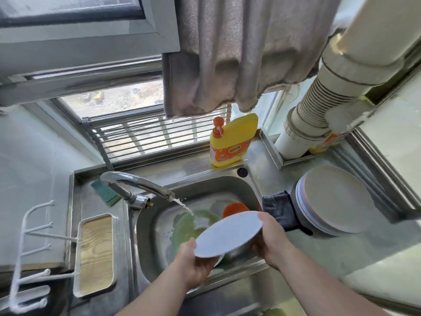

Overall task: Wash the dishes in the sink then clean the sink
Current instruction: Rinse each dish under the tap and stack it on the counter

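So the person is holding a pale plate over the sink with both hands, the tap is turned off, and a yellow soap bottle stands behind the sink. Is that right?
Nearly. The tap is not off: the head view shows water streaming from its spout into the sink. The rest stands: the left hand and the right hand hold the pale plate by its edges over the sink, and the yellow soap bottle stands behind it.

Your pale plate (228, 233) hides most of the green plate (184, 226) and orange dish (233, 208) in the sink (252, 185), and your fingers beneath it. The sponge (103, 192) sits half behind the tap (136, 182). The detergent label (224, 152) is too blurred to read.
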Motion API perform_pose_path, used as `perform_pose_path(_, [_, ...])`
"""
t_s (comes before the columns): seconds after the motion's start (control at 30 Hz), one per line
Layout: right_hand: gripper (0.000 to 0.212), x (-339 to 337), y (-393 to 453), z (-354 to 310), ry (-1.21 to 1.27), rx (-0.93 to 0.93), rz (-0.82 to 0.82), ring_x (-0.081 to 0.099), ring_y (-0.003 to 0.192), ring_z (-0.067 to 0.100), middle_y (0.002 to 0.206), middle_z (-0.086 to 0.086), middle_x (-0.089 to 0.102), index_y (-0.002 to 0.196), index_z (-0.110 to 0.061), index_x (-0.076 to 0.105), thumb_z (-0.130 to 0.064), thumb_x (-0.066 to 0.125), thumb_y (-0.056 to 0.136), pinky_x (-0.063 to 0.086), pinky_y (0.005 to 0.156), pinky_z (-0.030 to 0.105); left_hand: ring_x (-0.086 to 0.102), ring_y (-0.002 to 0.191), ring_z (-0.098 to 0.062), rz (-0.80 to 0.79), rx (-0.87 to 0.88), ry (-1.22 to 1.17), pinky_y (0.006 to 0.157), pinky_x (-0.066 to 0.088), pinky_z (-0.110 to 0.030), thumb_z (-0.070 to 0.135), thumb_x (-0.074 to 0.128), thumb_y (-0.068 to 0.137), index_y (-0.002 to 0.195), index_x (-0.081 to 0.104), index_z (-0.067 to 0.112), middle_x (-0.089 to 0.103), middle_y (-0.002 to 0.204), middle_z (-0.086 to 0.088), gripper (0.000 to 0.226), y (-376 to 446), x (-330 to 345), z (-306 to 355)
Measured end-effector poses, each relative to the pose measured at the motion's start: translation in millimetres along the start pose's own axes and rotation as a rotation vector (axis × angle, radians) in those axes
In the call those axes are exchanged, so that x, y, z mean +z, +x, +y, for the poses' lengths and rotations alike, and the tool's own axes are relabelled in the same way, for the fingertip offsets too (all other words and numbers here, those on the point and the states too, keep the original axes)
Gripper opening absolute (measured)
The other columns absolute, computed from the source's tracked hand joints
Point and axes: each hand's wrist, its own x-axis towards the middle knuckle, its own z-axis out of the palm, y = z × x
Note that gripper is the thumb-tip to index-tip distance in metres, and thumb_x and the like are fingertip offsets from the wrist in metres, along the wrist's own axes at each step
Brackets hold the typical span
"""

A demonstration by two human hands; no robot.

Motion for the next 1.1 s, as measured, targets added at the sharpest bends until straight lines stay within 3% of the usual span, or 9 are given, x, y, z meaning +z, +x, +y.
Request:
perform_pose_path(0.1, [0.02, -15, 1, 0, -0.022, 0.05, -0.048, 0.055, 0.053, 0.024, 0.073, 0.014, 0.06, 0.097, -0.009, 0.058, -0.024, 0.045, 0.101, 0.041, 0.039, 0.021, 0.07, 0.05, -0.039, 0.0, -0.007, 0.062, 0.042, 0.059, -0.047, 0.016, 0.042, 0.11, 0.135, 0.055, -0.014, 0.07, 0.081, -0.03, 0.042, 1, 3, -9])
perform_pose_path(0.17, [0.019, -22, 5, -2, -0.031, 0.017, -0.081, 0.051, 0.049, 0.018, 0.071, 0.008, 0.058, 0.098, -0.013, 0.058, -0.024, 0.043, 0.102, 0.036, 0.042, 0.021, 0.072, 0.055, -0.038, 0.008, 0.039, 0.067, 0.042, 0.06, -0.043, 0.023, 0.041, 0.112, 0.132, 0.054, -0.013, 0.073, 0.087, -0.029, 0.043, -2, 8, -17])
perform_pose_path(0.27, [0.029, -34, 7, -10, -0.032, -0.035, -0.221, 0.066, 0.073, 0.026, 0.091, 0.009, 0.074, 0.117, -0.015, 0.069, -0.024, 0.049, 0.099, 0.052, 0.061, 0.033, 0.073, 0.094, -0.043, -0.086, 0.175, 0.03, 0.073, 0.065, -0.054, 0.037, 0.041, 0.111, 0.132, 0.06, 0.003, 0.074, 0.118, -0.024, 0.045, -7, 21, -24])
perform_pose_path(0.37, [0.036, -65, 11, -30, -0.17, -0.281, -0.278, 0.07, 0.113, 0.031, 0.125, 0.006, 0.073, 0.125, -0.037, 0.07, -0.028, 0.05, 0.096, 0.056, 0.096, 0.055, 0.069, 0.114, -0.047, -0.14, 0.294, 0.2, 0.1, 0.053, -0.067, 0.044, 0.041, 0.11, 0.132, 0.065, 0.016, 0.075, 0.123, -0.019, 0.043, -6, 45, -27])
perform_pose_path(0.47, [0.044, -122, 19, -59, -0.41, -0.564, -0.099, 0.067, 0.116, 0.023, 0.127, -0.008, 0.07, 0.135, -0.049, 0.059, -0.04, 0.043, 0.095, 0.057, 0.098, 0.05, 0.071, 0.11, -0.039, -0.182, 0.34, 0.317, 0.094, 0.058, -0.057, 0.04, 0.042, 0.112, 0.131, 0.065, 0.014, 0.076, 0.118, -0.017, 0.04, -13, 93, -36])
perform_pose_path(0.6, [0.041, -213, 35, -100, -0.632, -0.702, 0.206, 0.064, 0.096, 0.023, 0.11, -0.005, 0.071, 0.141, -0.043, 0.054, -0.031, 0.041, 0.104, 0.056, 0.088, 0.046, 0.071, 0.072, -0.029, -0.222, 0.432, 0.617, 0.062, 0.058, -0.037, 0.024, 0.047, 0.111, 0.119, 0.07, 0.01, 0.075, 0.087, -0.011, 0.028, -21, 189, -72])
perform_pose_path(0.8, [0.042, -303, 69, -132, -0.897, -0.547, 0.321, 0.062, 0.108, 0.039, 0.124, 0.017, 0.067, 0.146, -0.026, 0.049, -0.019, 0.039, 0.106, 0.044, 0.083, 0.04, 0.072, 0.094, -0.018, -0.036, 0.869, 1.086, 0.081, 0.06, -0.032, 0.028, 0.068, 0.098, 0.113, 0.074, 0.03, 0.078, 0.106, 0.003, 0.016, 14, 283, -122])
perform_pose_path(0.93, [0.034, -319, 90, -131, -0.876, -0.488, 0.269, 0.067, 0.083, 0.034, 0.094, 0.005, 0.068, 0.127, -0.03, 0.053, -0.019, 0.039, 0.097, 0.059, 0.079, 0.048, 0.068, 0.105, -0.02, 0.023, 0.936, 1.182, 0.097, 0.056, -0.036, 0.028, 0.064, 0.097, 0.122, 0.077, 0.028, 0.077, 0.113, 0.005, 0.029, 28, 301, -131])
perform_pose_path(1.1, [0.026, -326, 109, -129, -1.072, -0.524, 0.353, 0.053, 0.081, 0.033, 0.1, 0.016, 0.065, 0.126, -0.017, 0.047, -0.014, 0.039, 0.101, 0.042, 0.07, 0.041, 0.062, 0.086, -0.027, 0.103, 1.146, 1.498, 0.081, 0.053, -0.039, 0.03, 0.059, 0.096, 0.091, 0.072, 0.022, 0.069, 0.08, 0.001, 0.016, 40, 306, -132])
